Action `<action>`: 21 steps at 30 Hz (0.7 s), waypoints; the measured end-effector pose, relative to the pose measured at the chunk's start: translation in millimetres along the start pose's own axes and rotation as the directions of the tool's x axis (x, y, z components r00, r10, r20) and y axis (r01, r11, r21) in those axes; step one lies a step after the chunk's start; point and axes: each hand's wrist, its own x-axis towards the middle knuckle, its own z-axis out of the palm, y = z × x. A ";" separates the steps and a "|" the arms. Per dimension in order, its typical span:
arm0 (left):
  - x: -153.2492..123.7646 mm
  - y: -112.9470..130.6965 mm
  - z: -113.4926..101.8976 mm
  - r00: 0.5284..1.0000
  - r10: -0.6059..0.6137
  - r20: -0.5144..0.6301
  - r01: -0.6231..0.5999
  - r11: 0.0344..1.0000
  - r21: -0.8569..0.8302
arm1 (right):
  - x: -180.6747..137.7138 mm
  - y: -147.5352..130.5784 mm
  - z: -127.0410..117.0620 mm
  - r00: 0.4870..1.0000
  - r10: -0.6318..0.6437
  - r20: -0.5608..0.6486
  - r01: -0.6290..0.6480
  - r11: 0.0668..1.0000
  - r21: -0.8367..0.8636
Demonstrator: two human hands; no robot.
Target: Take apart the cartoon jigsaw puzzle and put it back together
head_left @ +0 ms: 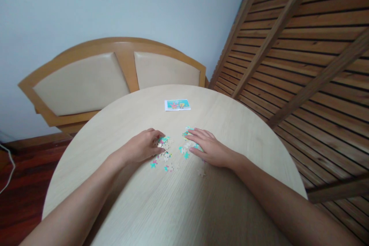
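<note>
Small jigsaw puzzle pieces lie in two loose clusters on the round table (138, 200). Some show turquoise, pink or yellow faces, others a pale back. My left hand (145, 144) curves against the left cluster of puzzle pieces (166, 156), thumb and fingers apart around its edge. Over the right cluster of puzzle pieces (184, 150) rests my right hand (209, 146), with fingers spread and covering part of it. A single pale puzzle piece (201, 173) lies nearer to me, below the right hand. Pieces under the palms are hidden.
A small picture card (178, 105) with two cartoon figures on turquoise lies toward the table's far side. Behind the table stands a wooden bench with padded back panels (83, 84). Wooden slats (288, 54) rise on the right, and a white cable (11, 165) hangs at left.
</note>
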 end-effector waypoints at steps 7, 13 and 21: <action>2.1 17.1 9.3 0.999 -0.012 0.046 0.019 0.987 -0.161 | 3.3 -30.6 11.9 0.995 -0.084 0.051 0.081 0.995 0.050; 4.6 10.3 9.3 1.000 0.011 -0.011 -0.014 0.959 -0.283 | 2.5 -43.4 17.2 0.984 -0.168 0.058 0.167 0.986 0.026; -5.8 -6.3 -15.3 0.994 0.038 0.099 -0.024 0.990 -0.138 | 9.8 -15.1 16.0 0.962 -0.199 -0.185 0.214 0.975 0.065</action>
